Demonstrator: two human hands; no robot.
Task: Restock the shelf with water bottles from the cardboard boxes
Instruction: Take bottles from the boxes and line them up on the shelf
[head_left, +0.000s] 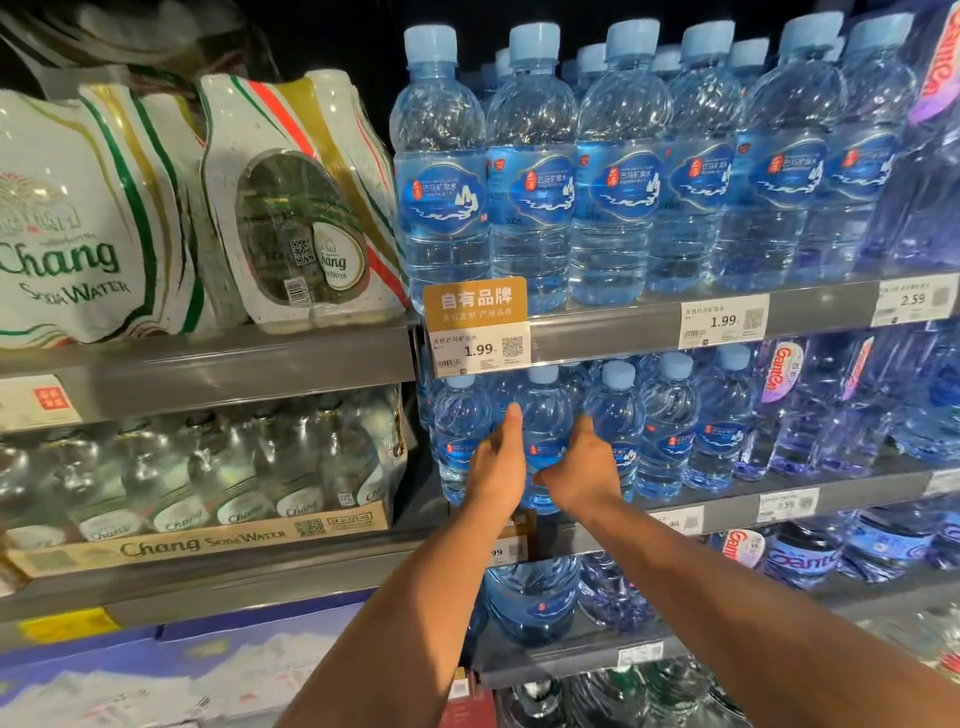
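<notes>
**Crowded middle shelf, little free room**

The middle shelf (872, 491) is filled by small bottles (670, 415) standing side by side, their caps close beneath the upper shelf edge (597, 332). The narrow gaps on either side of the front bottle (543, 441) are taken up by the left hand (496, 473) and the right hand (582, 473), both wrapped round it. Just above the caps, a price tag (480, 348) hangs down. A dark open strip is left between the leftmost bottle (457, 436) and the soda water tray (208, 540).

Grey shelf (623, 332) — water bottles (530, 171) upright in rows; price tags (724, 322) on edge.
</notes>
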